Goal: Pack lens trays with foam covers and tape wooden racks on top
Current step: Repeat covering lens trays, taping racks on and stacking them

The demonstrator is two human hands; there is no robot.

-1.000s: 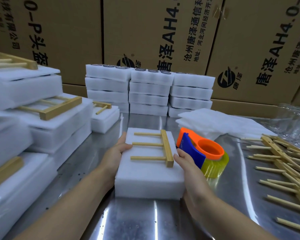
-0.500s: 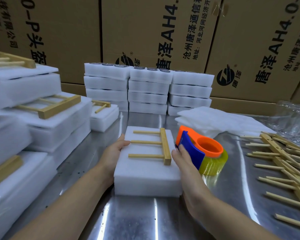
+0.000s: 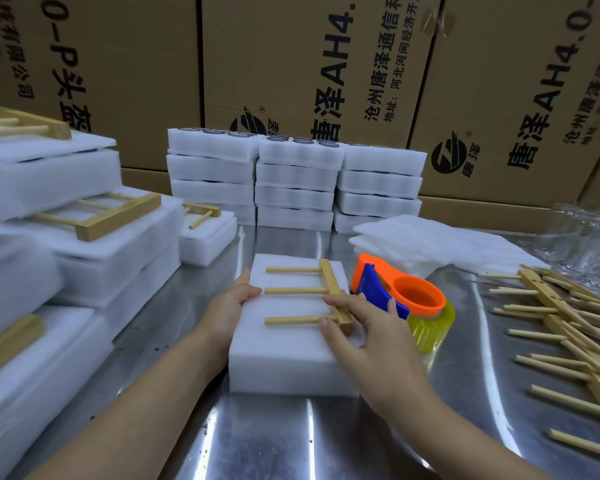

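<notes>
The foam-covered lens tray (image 3: pixel 291 355) sits at the centre of the steel table (image 3: pixel 257 441), right in front of you. 1 wooden rack (image 3: pixel 333 289) lies flat on top of it, with its crossbar along the tray's 3 o'clock side and its 3 pegs pointing toward 9 o'clock.

Your left hand (image 3: pixel 234 306) grips the tray's 9 o'clock edge. The thumb lies on the top face and the other fingers wrap the side.

Your right hand (image 3: pixel 368 336) rests palm down on the tray's 3 o'clock side with its fingers nearly straight. The forefinger lies across the crossbar and the thumb touches the nearest peg, so the hand presses the rack rather than curling round it.

The orange and blue tape dispenser (image 3: pixel 406 296) stands just beside the tray at 3 o'clock, touching your right hand's outer finger.

- **At 3 to 4 o'clock:** a heap of loose racks (image 3: pixel 568 323), farther out.
- **At 2 o'clock:** a pile of foam sheets (image 3: pixel 430 240).
- **At 12 o'clock:** 3 stacks of trays (image 3: pixel 295 178), with cardboard boxes (image 3: pixel 291 64) behind them.
- **At 9 to 10 o'clock:** packed trays (image 3: pixel 111 244) with racks on top.
</notes>
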